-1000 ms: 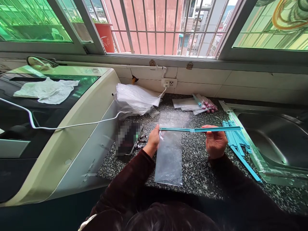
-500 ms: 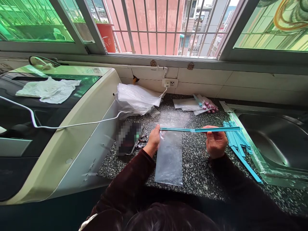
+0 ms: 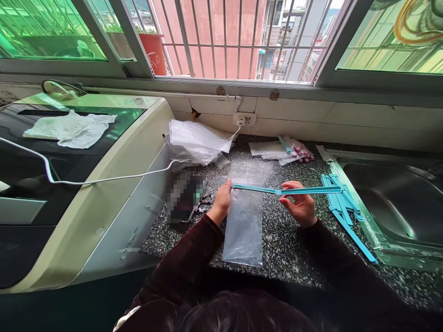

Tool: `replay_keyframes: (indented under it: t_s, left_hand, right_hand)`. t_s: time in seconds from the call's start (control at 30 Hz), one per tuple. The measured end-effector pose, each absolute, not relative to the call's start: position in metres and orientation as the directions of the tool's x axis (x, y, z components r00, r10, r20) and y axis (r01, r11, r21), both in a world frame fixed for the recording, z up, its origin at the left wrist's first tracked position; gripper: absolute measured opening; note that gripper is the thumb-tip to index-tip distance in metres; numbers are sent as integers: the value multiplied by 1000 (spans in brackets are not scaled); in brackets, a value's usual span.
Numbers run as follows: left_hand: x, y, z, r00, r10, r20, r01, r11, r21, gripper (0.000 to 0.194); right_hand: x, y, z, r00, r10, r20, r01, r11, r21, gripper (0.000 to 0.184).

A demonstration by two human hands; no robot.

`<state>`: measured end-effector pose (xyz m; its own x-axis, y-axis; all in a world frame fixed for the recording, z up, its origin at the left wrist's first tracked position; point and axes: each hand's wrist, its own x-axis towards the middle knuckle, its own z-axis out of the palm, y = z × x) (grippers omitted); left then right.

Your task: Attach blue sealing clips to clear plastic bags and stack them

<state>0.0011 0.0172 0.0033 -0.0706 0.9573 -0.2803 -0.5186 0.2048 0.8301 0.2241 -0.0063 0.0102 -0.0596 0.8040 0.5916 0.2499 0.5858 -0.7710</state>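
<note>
Left hand (image 3: 221, 201) on teal clip (image 3: 256, 188), right hand (image 3: 300, 206) at hinge (image 3: 278, 192).

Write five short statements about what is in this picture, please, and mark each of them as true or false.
1. The left hand holds one end of a blue strip. True.
2. The front clear bag is to the right of the right hand. False: the front clear bag is to the left of the right hand.
3. Other blue strips lie beside the sink. True.
4. The white cloth lies in the sink. False: the white cloth lies on the appliance at the far left.
5. A white plug is in the wall socket. True.
</note>
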Motion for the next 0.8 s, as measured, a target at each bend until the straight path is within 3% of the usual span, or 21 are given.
replay_keyframes:
  t_s: [0.3, 0.63, 0.8]
  left_hand:
    - [1, 17, 3, -38, 954, -298, -521, 236, 821, 33]
    - [-1, 19, -5, -12, 967, -255, -487, 217, 846, 36]
    - [-2, 19, -3, 77, 955, -287, -538, 282, 795, 39]
  right_hand:
    - [224, -2, 11, -122, 738, 663, 416, 645, -641, 13]
    - [227, 0, 14, -220, 706, 673, 459, 684, -567, 6]
    - [227, 0, 14, -198, 680, 706, 489, 693, -530, 3]
